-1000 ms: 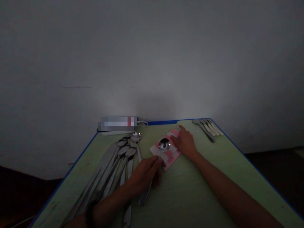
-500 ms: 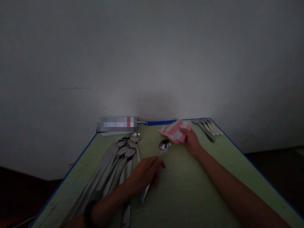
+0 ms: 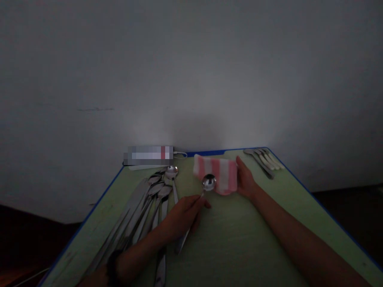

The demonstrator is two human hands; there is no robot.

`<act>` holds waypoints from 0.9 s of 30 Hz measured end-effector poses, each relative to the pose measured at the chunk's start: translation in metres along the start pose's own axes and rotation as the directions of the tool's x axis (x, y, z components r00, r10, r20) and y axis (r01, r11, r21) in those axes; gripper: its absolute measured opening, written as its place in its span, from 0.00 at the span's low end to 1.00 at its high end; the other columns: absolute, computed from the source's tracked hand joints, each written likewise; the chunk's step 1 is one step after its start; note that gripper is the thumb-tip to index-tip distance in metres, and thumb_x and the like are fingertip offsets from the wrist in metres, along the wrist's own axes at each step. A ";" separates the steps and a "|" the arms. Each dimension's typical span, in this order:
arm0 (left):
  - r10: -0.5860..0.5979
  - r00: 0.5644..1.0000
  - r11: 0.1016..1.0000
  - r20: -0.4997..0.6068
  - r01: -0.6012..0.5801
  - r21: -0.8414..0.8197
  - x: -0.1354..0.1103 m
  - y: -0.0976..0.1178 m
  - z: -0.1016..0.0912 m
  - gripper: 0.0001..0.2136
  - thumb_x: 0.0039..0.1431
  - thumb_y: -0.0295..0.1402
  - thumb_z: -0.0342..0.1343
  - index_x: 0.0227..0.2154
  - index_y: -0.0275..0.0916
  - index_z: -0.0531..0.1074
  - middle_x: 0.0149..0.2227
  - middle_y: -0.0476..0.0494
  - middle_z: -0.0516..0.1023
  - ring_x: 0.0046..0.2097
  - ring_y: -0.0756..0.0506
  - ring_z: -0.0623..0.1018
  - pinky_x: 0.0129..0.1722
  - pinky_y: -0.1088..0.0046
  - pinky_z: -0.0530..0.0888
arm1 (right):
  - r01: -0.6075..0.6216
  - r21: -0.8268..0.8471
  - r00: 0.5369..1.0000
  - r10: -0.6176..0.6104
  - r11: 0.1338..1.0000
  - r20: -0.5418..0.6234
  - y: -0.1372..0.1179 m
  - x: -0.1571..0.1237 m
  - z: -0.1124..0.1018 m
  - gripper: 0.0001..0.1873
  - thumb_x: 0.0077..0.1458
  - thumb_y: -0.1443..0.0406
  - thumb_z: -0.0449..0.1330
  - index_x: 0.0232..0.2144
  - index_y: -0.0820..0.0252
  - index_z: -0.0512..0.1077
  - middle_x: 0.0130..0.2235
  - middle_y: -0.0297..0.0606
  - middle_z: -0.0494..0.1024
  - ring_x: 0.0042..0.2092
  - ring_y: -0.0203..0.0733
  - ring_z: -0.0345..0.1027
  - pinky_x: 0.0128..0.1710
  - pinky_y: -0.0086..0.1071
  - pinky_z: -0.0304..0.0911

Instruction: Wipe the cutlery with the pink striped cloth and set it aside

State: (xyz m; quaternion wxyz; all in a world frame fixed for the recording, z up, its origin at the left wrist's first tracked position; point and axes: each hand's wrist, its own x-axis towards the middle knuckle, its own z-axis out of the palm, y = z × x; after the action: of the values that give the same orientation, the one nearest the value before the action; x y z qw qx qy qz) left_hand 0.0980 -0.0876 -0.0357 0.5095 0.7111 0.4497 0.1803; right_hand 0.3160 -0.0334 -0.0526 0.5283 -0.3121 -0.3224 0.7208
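Observation:
My left hand [image 3: 185, 217] is closed round the handle of a shiny metal spoon [image 3: 208, 182], whose round bowl points away from me. The handle's end shows below the hand. In my right hand [image 3: 245, 179] is a pink and white striped cloth [image 3: 223, 171], spread out just behind the spoon's bowl; my fingers are mostly behind the cloth. Whether cloth and bowl touch, I cannot tell. Left of my left hand lies a pile of metal spoons [image 3: 163, 192] and table knives [image 3: 125, 217], partly covered by my forearm.
At the table's [image 3: 239, 239] far right corner lie several forks with pale handles [image 3: 267, 161] and a metal piece of cutlery [image 3: 263, 167]. A blurred-out box-like object [image 3: 149, 155] with a white cable [image 3: 181, 153] stands at the far left, against the wall [image 3: 197, 79].
The cloth has opened out and come down and nearer, behind the spoon's bowl. My right hand has shifted slightly and turned. My left hand and the spoon have barely moved.

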 end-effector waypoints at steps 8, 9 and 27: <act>-0.048 0.996 0.998 0.072 0.045 0.037 -0.002 0.007 -0.002 0.20 0.60 0.45 0.38 0.35 0.36 0.70 0.14 0.55 0.61 0.17 0.51 0.63 0.18 0.79 0.59 | 0.172 -0.434 0.978 -0.100 0.884 0.184 0.003 -0.001 0.010 0.13 0.43 0.60 0.62 0.34 0.58 0.71 0.34 0.33 0.74 0.34 0.35 0.66 0.36 0.28 0.60; -0.037 0.996 0.998 0.076 0.032 0.059 -0.002 0.008 -0.002 0.20 0.60 0.44 0.38 0.35 0.36 0.70 0.14 0.55 0.62 0.18 0.51 0.64 0.19 0.79 0.60 | 0.203 -0.505 0.967 -0.092 0.839 0.236 0.003 -0.001 0.012 0.18 0.43 0.61 0.63 0.39 0.57 0.69 0.39 0.34 0.73 0.39 0.36 0.66 0.38 0.29 0.60; 0.098 0.990 0.990 0.103 -0.108 0.089 -0.003 0.004 -0.005 0.13 0.60 0.38 0.43 0.35 0.37 0.70 0.21 0.54 0.67 0.24 0.52 0.68 0.25 0.80 0.63 | 0.104 -0.407 0.994 -0.109 0.908 0.010 0.016 0.002 0.015 0.13 0.44 0.65 0.59 0.37 0.57 0.72 0.36 0.32 0.76 0.37 0.38 0.68 0.42 0.33 0.61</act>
State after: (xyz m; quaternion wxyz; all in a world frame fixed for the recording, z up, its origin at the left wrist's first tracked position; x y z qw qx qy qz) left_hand 0.0941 -0.0873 -0.0297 0.4868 0.7647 0.3947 0.1498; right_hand 0.2946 -0.0368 -0.0565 0.4923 -0.4018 -0.4784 0.6061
